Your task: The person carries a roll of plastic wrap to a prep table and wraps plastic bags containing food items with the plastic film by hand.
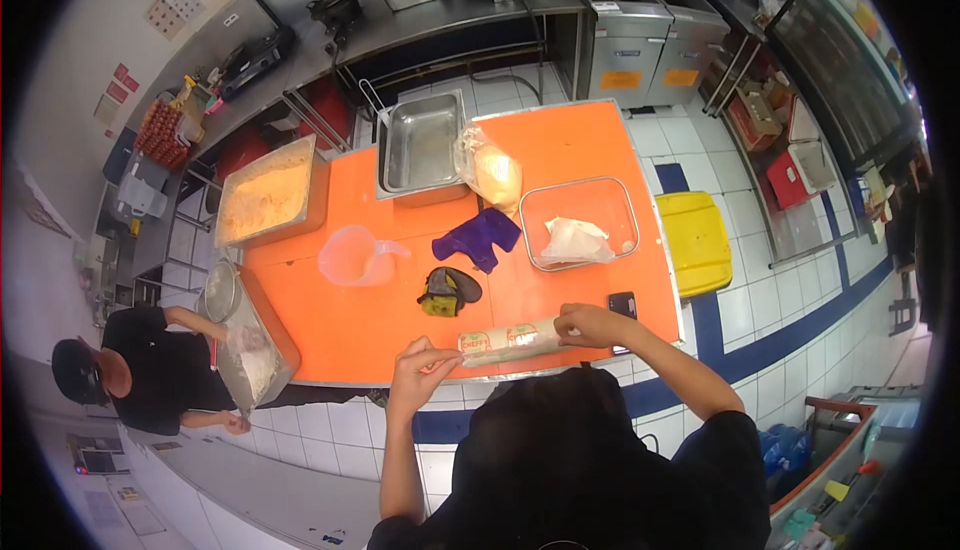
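1. Head view, far left of the scene: a co-worker (140, 365) holds a tilted tray (277, 322) of white powder beside the table (565, 130), with a round sieve (219, 291) at its far end.
2. Left on the table, a deep pan (312, 212) already holds orange-yellow crumbs (266, 196); right of it stands a translucent jug (357, 258).
3. At the near edge, the person's left hand (423, 374) pinches the left end of the printed roll (510, 342) between thumb and fingers.
4. Farther back in the middle are a steel pan (422, 142), a grey-and-yellow cloth item (452, 291), a purple cloth (478, 239) and a filled plastic bag (496, 170).
5. The roll lies along the near edge, stretched between both hands. Its printed wrap looks whole along the visible middle; whether either end is open cannot be told. Judging by the two grips, work on it is under way and unfinished.
6. The right hand (592, 328) is closed on the roll's right end, fingers curled. Beyond it, a clear container (578, 183) holds a white bag (577, 242); a phone (622, 307) lies just right.
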`<action>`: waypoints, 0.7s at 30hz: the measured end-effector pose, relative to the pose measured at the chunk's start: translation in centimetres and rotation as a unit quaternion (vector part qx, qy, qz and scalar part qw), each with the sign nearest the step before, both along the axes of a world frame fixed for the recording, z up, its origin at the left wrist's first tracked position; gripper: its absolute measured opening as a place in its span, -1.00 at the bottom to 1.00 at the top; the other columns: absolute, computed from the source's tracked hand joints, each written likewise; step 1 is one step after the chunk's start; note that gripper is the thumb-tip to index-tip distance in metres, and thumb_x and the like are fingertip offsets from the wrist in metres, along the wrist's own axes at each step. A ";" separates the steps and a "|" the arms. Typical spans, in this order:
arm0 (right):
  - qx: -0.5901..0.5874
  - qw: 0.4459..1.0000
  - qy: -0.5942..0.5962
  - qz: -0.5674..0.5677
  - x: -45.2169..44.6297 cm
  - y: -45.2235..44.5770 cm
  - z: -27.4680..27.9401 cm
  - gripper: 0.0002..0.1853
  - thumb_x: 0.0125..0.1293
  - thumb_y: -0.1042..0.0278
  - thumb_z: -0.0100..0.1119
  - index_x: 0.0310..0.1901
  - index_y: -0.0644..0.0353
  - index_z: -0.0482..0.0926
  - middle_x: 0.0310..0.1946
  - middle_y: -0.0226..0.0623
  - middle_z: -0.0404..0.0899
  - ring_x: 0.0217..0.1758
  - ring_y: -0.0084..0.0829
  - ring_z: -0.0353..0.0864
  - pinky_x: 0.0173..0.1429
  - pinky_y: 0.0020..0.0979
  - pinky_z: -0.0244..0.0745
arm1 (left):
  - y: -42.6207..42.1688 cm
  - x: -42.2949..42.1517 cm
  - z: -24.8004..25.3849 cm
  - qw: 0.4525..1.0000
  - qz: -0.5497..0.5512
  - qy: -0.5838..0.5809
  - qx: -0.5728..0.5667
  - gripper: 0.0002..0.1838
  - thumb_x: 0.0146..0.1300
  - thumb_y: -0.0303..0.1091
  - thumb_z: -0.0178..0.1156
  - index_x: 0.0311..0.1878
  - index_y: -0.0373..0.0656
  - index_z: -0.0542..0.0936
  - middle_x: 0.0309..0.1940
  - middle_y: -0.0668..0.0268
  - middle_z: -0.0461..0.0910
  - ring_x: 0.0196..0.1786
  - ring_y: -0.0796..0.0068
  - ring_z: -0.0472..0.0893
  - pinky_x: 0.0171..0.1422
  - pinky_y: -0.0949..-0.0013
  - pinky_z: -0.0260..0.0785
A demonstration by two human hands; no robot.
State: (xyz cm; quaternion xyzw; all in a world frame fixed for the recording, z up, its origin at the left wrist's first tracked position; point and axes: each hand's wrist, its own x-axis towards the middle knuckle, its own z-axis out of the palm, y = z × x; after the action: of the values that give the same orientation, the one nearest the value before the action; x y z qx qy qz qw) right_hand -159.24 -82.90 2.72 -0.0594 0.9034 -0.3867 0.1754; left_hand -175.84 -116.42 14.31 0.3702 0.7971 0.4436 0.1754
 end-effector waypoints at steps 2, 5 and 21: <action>-0.049 0.997 0.050 -0.039 0.9 -0.1 0.7 -0.70 0.28 0.18 0.44 -0.05 0.14 0.66 0.00 -0.13 0.63 -0.04 -0.13 0.68 0.07 -0.12 0.56 | 0.4 -0.4 0.3 1.000 -0.014 -0.007 -0.007 -0.82 0.12 -0.49 0.51 -0.18 -0.12 0.85 -0.54 0.39 0.40 -0.39 0.52 0.42 -0.29 0.39 0.26; -0.158 0.977 0.027 -0.141 -0.4 -1.6 1.9 -0.64 0.30 0.27 0.41 0.09 0.13 0.63 0.12 -0.12 0.58 0.05 -0.10 0.66 0.15 -0.16 0.57 | 1.4 -1.1 0.3 0.999 -0.039 -0.017 -0.013 -0.82 0.11 -0.49 0.52 -0.18 -0.11 0.85 -0.53 0.39 0.41 -0.39 0.52 0.42 -0.28 0.40 0.26; 0.004 0.913 0.216 -0.346 -2.1 8.7 1.1 -0.84 0.39 0.30 0.32 -0.16 0.21 0.69 -0.28 -0.24 0.68 -0.13 -0.20 0.65 0.09 -0.20 0.48 | 6.8 -7.5 -2.7 0.959 -0.243 -0.147 0.008 -0.90 0.22 -0.39 0.48 -0.27 -0.14 0.73 -0.29 0.39 0.46 -0.14 0.52 0.51 0.06 0.38 0.39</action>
State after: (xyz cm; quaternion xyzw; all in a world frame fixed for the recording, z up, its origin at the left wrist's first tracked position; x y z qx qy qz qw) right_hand -161.38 -74.19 3.85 0.1753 0.8848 -0.3974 -0.1688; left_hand -183.35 -109.58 11.64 0.4852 0.6450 0.4430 0.3903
